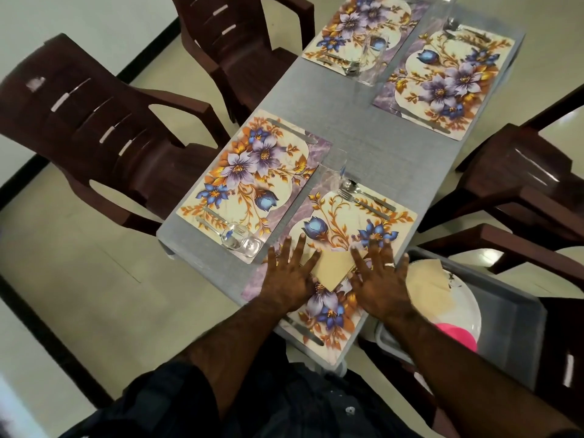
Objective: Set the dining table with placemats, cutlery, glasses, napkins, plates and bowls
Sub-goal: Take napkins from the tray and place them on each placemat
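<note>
While palms face down, both hands [335,276] flat — fingers spread, pressing napkin [332,269]

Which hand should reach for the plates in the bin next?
Right hand: it lies beside the grey bin holding the plates. Left hand is farther, across the napkin.

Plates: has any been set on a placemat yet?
No. All four placemats carry only cutlery and glasses, the near one also a napkin, while the plates sit in a grey bin beside the table.
</note>
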### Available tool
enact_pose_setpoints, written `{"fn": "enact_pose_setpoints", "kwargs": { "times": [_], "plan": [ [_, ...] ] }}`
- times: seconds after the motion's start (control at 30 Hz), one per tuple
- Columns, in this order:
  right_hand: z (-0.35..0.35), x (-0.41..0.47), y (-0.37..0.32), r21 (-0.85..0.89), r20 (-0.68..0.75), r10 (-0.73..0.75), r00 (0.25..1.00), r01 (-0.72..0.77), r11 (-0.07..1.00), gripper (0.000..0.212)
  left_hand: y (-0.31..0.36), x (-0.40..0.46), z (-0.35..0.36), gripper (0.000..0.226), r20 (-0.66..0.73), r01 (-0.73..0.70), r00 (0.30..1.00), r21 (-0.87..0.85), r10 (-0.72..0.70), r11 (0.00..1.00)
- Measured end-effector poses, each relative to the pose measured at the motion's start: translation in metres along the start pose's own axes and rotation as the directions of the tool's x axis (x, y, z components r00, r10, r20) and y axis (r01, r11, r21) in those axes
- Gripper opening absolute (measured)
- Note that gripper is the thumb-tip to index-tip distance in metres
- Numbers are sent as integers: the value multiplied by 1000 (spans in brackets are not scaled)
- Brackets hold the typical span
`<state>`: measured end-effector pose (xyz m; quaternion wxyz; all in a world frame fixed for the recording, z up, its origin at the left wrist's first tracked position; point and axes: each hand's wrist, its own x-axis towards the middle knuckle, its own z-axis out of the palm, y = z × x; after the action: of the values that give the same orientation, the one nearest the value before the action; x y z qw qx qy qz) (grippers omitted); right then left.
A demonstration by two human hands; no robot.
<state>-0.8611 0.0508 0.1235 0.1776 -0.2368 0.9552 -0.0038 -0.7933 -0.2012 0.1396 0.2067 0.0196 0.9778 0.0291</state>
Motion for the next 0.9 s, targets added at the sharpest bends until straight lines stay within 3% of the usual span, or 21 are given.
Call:
{"fn": "enact_pose_setpoints", "kwargs": {
  "times": [0.1,0.2,0.37,0.43,0.6,0.73,0.9],
  "plan": [
    [8,2,-33,8,17,-119,993,119,993,72,3,-1,10,69,-42,-5,999,-21,4,1000],
    [12,3,-44,21,39,-76,996,75,997,72,-3,-4,15,72,3,35,999,-41,-35,999],
    [10,2,-32,38,34,-75,997,74,997,71,-10,-18,2,95,78,172,983,-86,-165,981],
    [12,4,-30,36,46,-83,995,81,996,72,-6,-22,4,90,63,192,980,-85,-187,978],
    [4,6,-42,36,61,-58,996,56,998,76,9,-23,23,86,16,49,999,-31,-48,998],
    [-4,12,-39,32,62,-57,996,55,998,76,7,-20,22,85,43,40,998,-33,-39,999],
    [-3,7,7,6,55,73,996,-73,997,72,4,-14,4,84,118,54,992,-37,-50,998]
  ]
}}
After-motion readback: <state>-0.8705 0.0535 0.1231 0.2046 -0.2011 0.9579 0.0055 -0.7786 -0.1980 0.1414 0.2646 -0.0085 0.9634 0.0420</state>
